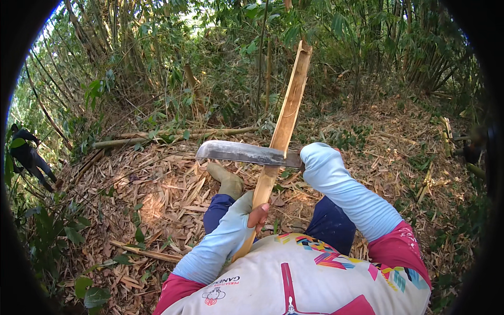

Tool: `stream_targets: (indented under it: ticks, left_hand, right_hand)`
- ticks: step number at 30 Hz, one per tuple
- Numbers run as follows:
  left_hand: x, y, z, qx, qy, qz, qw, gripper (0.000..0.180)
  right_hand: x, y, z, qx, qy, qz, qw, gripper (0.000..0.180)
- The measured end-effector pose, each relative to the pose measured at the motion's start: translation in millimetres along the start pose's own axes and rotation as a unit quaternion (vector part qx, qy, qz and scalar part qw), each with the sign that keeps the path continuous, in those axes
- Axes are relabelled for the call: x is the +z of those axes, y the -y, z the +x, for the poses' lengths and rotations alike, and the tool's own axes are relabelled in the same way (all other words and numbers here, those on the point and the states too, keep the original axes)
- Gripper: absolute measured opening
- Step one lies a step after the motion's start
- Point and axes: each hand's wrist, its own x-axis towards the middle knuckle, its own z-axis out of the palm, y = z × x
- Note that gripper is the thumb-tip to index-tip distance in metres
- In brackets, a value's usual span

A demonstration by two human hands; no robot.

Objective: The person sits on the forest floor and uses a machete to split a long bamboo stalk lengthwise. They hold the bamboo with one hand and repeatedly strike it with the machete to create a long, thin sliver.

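A long split length of bamboo (289, 118) slants upward and away from my body, its pale hollow inner side showing. My left hand (255, 214) is wrapped round its lower part, close to my torso. My right hand (317, 152), in a light blue sleeve, is closed at the handle end of a machete; the sleeve and wrist mostly hide the handle and fingers. The machete's broad grey blade (236, 153) points left and crosses the bamboo above my left hand. A thin sliver of bamboo stands up against the blade. How deep the blade sits cannot be seen.
Dry bamboo leaves (157, 199) cover the ground round my boot (226, 179). A split bamboo strip (147, 253) lies at lower left, and a fallen pole (173, 136) stretches ahead. Bamboo clumps (430, 47) rise behind. Another person in dark clothes (31, 157) is at far left.
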Motion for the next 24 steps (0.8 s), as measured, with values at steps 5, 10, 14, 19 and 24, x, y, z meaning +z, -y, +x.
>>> stream_targets:
  ticks: [5,10,14,19,24]
  left_hand:
    - [4,-2,-3,0.014,0.011,0.016,1.0,0.028]
    - [2,3,-1,-0.025,0.006,0.022,0.999,0.032]
    - [8,-6,-4,0.005,-0.017,0.029,0.999,0.029]
    - [5,8,-6,-0.026,0.012,0.019,0.999,0.025]
    - [7,4,-2,-0.014,0.0,-0.006,1.0,0.025]
  right_hand:
    - [24,-1,6,0.064,0.142,0.007,0.988,0.016]
    - [-29,-16,14,0.133,0.205,0.042,0.969,0.03]
    - [-37,12,25,0.145,0.341,-0.023,0.928,0.035]
    - [-45,-31,18,0.189,0.114,0.188,0.957,0.025]
    - [-25,-6,25,0.175,0.265,-0.017,0.948,0.024]
